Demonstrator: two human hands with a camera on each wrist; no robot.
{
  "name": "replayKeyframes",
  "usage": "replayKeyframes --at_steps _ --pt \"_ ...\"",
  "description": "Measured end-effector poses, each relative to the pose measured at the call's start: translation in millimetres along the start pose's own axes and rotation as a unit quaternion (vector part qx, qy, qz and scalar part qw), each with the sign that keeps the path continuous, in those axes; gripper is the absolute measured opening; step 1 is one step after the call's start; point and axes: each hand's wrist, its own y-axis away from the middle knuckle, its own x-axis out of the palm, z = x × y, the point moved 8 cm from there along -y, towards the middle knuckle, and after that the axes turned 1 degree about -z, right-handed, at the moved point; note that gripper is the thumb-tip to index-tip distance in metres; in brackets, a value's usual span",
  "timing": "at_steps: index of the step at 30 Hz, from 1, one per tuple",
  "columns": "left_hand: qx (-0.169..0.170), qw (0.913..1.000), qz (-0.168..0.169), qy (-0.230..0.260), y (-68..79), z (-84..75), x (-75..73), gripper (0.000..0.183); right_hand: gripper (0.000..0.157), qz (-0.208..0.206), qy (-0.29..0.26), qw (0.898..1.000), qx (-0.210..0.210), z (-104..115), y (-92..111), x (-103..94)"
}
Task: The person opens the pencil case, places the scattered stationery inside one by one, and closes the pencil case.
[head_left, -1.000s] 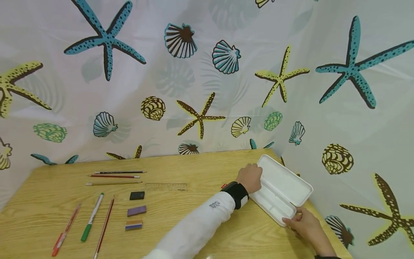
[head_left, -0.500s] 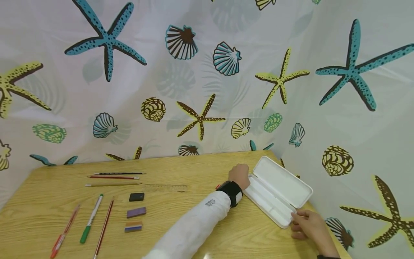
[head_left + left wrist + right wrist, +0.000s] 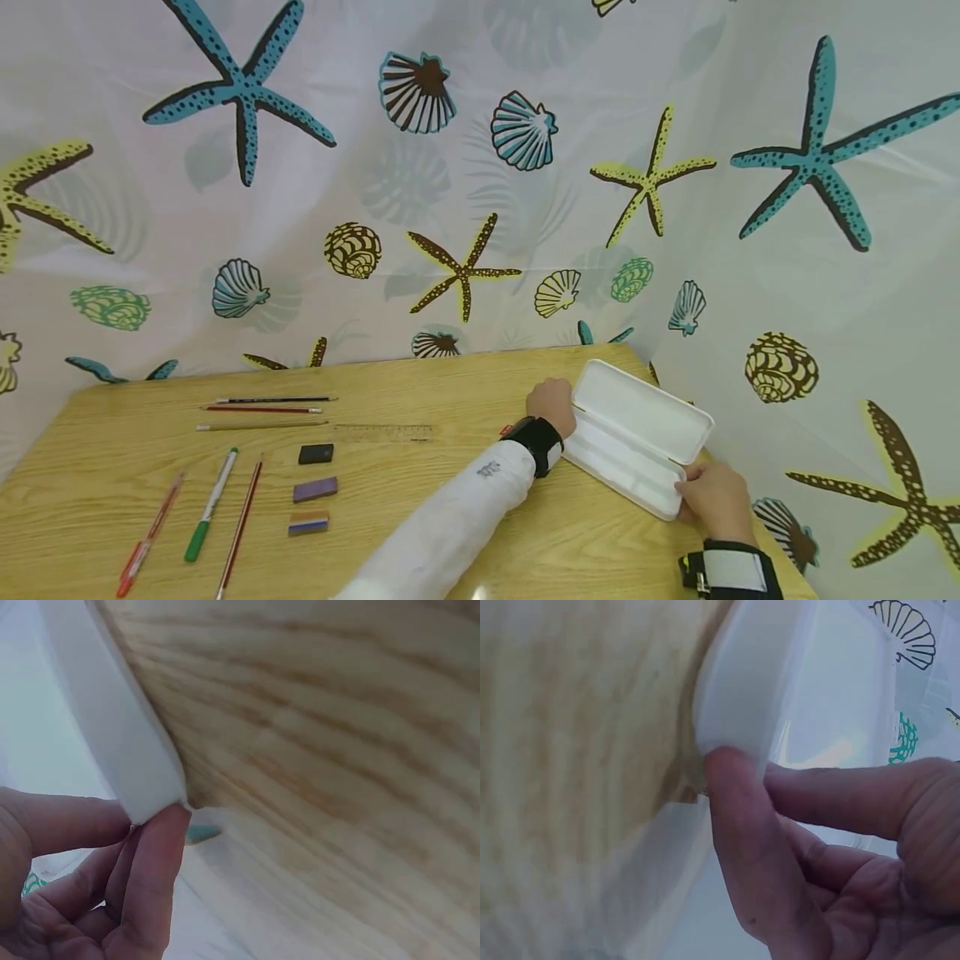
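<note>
Holding on at both ends: the left hand point(image 3: 551, 404) and the right hand point(image 3: 716, 497) are gripping opposite ends of the white case point(image 3: 622, 462), left at the far end, right at the near one.
Case: it is lying open near the right edge of the table point(image 3: 465, 392), toward the far right corner, its lid point(image 3: 643, 411) leaning toward that edge.
Left grip: thumb and fingers are pinching a bottom corner of the case.
Right grip: thumb and finger are pinching the wall at the near end.
Steady handling: setting the open case seems to be the step in hand, and it is calling for even pressure from both pinches so neither end is twisting.
Loose lid: neither hand is visibly gripping it, so a sharp tilt is risking a swing.
Head view: it alone is showing the case's whole inside and, toward the table's left edge, three pencils point(image 3: 261, 409), a marker point(image 3: 213, 504) and a clear ruler point(image 3: 382, 432); the left hand's back is hiding its fingers.
Left wrist view: it is revealing those hidden fingers at the corner.
Right wrist view: it is revealing a fingertip pressing the outer wall; whether the base is touching the table everywhere, I cannot tell.
</note>
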Motion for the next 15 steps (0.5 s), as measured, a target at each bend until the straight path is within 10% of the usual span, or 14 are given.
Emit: replayKeyframes --at_steps 15 --pt "-0.044 0.9951 0.063 0.062 11.7 65.6 -11.3 0.003 0.013 -0.028 0.027 0.999 -0.007 54 -23 20.7"
